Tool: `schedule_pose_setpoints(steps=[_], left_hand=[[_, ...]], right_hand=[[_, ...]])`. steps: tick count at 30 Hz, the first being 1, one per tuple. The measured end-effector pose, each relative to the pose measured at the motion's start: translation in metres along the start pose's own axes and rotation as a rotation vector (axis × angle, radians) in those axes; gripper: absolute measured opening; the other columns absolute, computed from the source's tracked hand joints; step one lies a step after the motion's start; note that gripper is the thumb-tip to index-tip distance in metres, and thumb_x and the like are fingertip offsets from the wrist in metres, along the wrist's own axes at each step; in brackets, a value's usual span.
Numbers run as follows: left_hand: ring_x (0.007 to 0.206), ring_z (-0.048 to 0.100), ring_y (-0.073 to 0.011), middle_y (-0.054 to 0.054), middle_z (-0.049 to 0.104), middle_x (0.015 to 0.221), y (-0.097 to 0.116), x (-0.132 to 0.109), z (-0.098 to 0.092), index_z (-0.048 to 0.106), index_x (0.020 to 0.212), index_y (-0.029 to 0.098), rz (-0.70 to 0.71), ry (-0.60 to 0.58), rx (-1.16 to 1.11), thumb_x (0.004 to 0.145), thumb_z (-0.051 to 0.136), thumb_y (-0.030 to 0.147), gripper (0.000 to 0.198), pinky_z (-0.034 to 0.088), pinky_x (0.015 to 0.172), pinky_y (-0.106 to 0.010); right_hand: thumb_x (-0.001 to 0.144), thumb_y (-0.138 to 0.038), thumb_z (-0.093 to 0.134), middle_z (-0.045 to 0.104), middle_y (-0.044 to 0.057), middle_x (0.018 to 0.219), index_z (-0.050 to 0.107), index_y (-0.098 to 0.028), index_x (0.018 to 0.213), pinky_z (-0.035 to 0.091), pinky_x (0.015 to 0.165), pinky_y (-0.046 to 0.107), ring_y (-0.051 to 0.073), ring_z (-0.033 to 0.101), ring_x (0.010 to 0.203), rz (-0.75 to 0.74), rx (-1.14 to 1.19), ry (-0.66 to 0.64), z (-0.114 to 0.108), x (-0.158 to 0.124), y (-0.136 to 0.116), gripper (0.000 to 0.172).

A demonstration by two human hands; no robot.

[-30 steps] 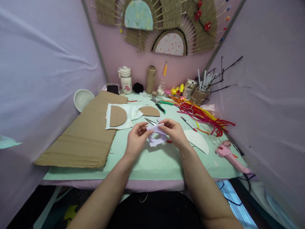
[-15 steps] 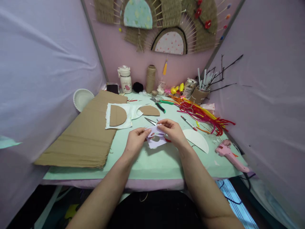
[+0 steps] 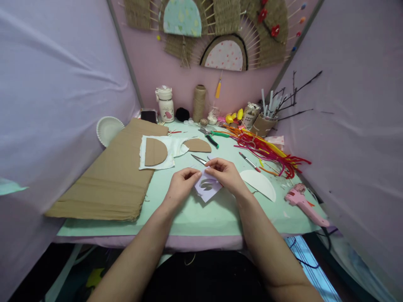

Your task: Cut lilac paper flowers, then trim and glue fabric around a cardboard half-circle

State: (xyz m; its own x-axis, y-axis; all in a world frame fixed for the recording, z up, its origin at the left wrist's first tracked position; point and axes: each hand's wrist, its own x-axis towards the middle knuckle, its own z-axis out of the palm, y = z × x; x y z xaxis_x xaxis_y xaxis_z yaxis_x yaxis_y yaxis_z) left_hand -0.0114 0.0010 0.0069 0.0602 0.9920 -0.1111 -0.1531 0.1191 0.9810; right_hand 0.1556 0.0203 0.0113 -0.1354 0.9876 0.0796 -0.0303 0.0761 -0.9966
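Note:
Both my hands meet over the middle of the mint-green table (image 3: 201,218). My left hand (image 3: 181,186) and my right hand (image 3: 227,175) pinch the top of a small lilac paper piece (image 3: 207,188) with a round hole cut in it; it hangs down just above the tabletop. Small scissors (image 3: 199,159) lie just beyond my fingers. A white half-circle of paper (image 3: 258,185) lies right of my right wrist.
A big corrugated cardboard sheet (image 3: 113,176) covers the table's left side, with a cardboard half-circle on white cloth (image 3: 155,152). Pipe cleaners (image 3: 267,153), green-handled pliers (image 3: 214,136) and a pink glue gun (image 3: 304,203) lie at the right. Bottle (image 3: 166,105), twine spool (image 3: 199,102) and cups line the back.
The lilac paper has been turned and lowered between my fingers, its corner now pointing down. My hands have stayed together over the same spot.

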Motion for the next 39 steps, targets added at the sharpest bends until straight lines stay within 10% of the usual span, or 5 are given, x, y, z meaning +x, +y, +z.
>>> schedule_pose_setpoints(steps=[7,18,27,39], left_hand=[[0.059,0.056,-0.0098,-0.003,0.067,0.069,0.002,0.007,-0.001,0.069,0.075,0.012,-0.271,-0.04,-0.379,0.067,0.074,0.023,0.015,0.046,0.058,-0.021],[0.045,0.051,-0.0062,-0.004,0.059,0.056,0.012,0.006,-0.004,0.063,0.074,0.008,-0.625,-0.19,-0.603,0.083,0.05,0.007,0.016,0.042,0.042,-0.014],[0.083,0.065,-0.0135,-0.01,0.072,0.098,0.004,0.002,0.006,0.069,0.092,0.011,-0.206,-0.132,-0.358,0.071,0.065,0.009,0.021,0.05,0.077,-0.022],[0.066,0.064,-0.0157,-0.008,0.072,0.071,-0.008,0.004,0.008,0.072,0.077,0.012,-0.012,0.09,-0.051,0.062,0.078,0.034,0.027,0.048,0.067,-0.028]], right_hand=[[0.078,-0.067,0.052,0.065,0.004,0.073,0.068,-0.019,0.087,0.044,0.058,0.027,0.015,0.058,0.063,0.108,0.175,-0.037,-0.006,0.006,0.004,0.052],[0.061,-0.029,0.081,0.065,-0.002,0.073,0.07,-0.02,0.079,0.037,0.051,0.021,0.009,0.051,0.058,0.083,0.222,-0.098,0.005,-0.001,0.0,0.023],[0.06,-0.047,0.079,0.054,-0.004,0.059,0.059,-0.02,0.072,0.039,0.048,0.022,0.008,0.046,0.049,0.142,0.318,0.14,0.006,0.006,0.007,0.035],[0.062,-0.043,0.078,0.054,-0.003,0.06,0.068,-0.017,0.074,0.038,0.05,0.022,0.01,0.046,0.053,0.13,0.187,0.067,0.009,0.004,0.013,0.031]])
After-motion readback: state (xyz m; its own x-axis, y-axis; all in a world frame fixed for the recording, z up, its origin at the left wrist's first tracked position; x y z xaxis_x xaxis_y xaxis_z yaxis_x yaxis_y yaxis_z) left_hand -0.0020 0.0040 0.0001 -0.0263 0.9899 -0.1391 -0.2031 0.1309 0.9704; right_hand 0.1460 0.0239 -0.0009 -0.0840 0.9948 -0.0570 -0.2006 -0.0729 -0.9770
